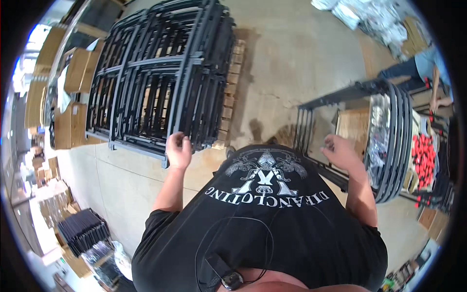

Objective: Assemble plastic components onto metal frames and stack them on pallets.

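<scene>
My left hand (178, 152) is beside the near corner of a stack of black metal frames (182, 87). Its fingers are loosely bent and apart, with nothing visible in them; whether it touches the frame's edge I cannot tell. The frames lie piled on a wooden pallet (226, 111) ahead and to the left. Over to the right, my right hand (339, 152) is near several upright dark metal frames (400, 141) with rounded corners. Its fingers are half curled and slightly apart, and I see nothing in them.
Cardboard boxes (73, 124) stand at the left. Red-tipped parts (423, 163) lie beyond the upright frames, where another person's arm (436, 87) reaches in. Clear plastic wrapping (367, 19) lies at the far right. A stack of dark panels (83, 231) stands at the lower left.
</scene>
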Tool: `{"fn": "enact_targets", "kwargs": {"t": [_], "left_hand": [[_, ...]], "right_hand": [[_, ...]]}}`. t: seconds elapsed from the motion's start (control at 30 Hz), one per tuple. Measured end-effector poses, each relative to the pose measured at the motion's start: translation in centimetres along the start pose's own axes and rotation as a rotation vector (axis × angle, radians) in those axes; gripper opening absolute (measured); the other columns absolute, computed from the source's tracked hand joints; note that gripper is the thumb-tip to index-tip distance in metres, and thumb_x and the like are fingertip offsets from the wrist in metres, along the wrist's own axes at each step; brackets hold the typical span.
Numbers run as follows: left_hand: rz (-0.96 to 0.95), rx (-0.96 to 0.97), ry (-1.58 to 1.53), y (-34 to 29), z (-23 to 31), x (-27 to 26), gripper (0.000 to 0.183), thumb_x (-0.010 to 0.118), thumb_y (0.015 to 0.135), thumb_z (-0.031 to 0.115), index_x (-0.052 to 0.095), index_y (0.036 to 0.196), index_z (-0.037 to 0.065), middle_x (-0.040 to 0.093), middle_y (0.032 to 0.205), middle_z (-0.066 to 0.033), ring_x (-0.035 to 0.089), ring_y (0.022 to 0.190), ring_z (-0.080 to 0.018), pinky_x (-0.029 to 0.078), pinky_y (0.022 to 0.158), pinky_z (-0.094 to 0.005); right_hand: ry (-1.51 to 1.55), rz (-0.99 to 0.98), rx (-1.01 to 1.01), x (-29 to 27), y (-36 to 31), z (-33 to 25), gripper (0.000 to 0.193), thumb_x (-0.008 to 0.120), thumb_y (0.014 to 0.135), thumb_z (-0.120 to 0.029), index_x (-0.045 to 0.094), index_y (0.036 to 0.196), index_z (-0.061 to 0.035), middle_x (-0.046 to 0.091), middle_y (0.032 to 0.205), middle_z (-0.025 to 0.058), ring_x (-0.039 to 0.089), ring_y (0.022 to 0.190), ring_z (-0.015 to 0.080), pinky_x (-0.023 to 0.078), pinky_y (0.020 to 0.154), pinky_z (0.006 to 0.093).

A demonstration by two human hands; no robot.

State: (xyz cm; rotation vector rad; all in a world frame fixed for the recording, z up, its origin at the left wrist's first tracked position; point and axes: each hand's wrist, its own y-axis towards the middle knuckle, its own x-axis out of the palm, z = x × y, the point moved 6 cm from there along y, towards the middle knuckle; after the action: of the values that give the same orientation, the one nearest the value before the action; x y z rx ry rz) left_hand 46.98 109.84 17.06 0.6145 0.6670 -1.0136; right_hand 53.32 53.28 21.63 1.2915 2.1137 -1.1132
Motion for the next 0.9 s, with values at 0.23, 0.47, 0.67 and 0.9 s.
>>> {"fn": "enact_targets", "kwargs": {"t": [0.23, 0.47, 0.67, 0.9], "left_hand": [[0.396, -0.539, 0.222, -1.5, -23.0, -12.3, 0.044, 0.074, 0.085, 0.028, 0.064, 0.114, -0.004, 0.069, 0.104, -0.0179, 0.066, 0.097, -0.0317, 0.051, 0.091, -0.0407], [0.341, -0.867, -0.487, 0.2, -31.9, -9.7, 0.041, 0.076, 0.084, 0.024, 0.063, 0.104, -0.009, 0.071, 0.093, -0.0144, 0.067, 0.08, -0.0218, 0.054, 0.069, -0.0344], [0.411, -1.082, -1.364, 3.9, -32.9, -9.8, 0.019, 0.062, 0.093, 0.022, 0.056, 0.082, 0.007, 0.056, 0.071, -0.0031, 0.056, 0.063, -0.0198, 0.049, 0.057, -0.0364], [0.485, -0.963, -1.497, 5.3, -25.9, -14.3, 0.035, 0.062, 0.094, 0.03, 0.04, 0.069, 0.018, 0.029, 0.057, 0.0061, 0.03, 0.046, -0.0103, 0.029, 0.044, -0.0267]], "right_hand": [[-0.099, -0.135, -0.004, 8.9, 6.5, -9.0, 0.039, 0.072, 0.082, -0.03, 0.067, 0.105, 0.0011, 0.071, 0.1, 0.0223, 0.069, 0.094, 0.0382, 0.054, 0.084, 0.0437], [-0.231, -0.292, -0.392, 19.9, 10.9, -26.0, 0.042, 0.07, 0.083, -0.032, 0.067, 0.108, 0.0028, 0.072, 0.101, 0.0232, 0.07, 0.096, 0.0364, 0.055, 0.085, 0.0424], [-0.29, -0.384, -0.37, 22.5, 12.6, -32.1, 0.042, 0.072, 0.084, -0.032, 0.068, 0.108, 0.0031, 0.072, 0.1, 0.0223, 0.07, 0.095, 0.0352, 0.055, 0.085, 0.0413], [0.062, -0.502, -0.214, 22.5, 20.3, -30.9, 0.033, 0.075, 0.088, -0.03, 0.068, 0.103, -0.001, 0.071, 0.089, 0.0087, 0.068, 0.078, 0.0181, 0.056, 0.07, 0.0338]]}}
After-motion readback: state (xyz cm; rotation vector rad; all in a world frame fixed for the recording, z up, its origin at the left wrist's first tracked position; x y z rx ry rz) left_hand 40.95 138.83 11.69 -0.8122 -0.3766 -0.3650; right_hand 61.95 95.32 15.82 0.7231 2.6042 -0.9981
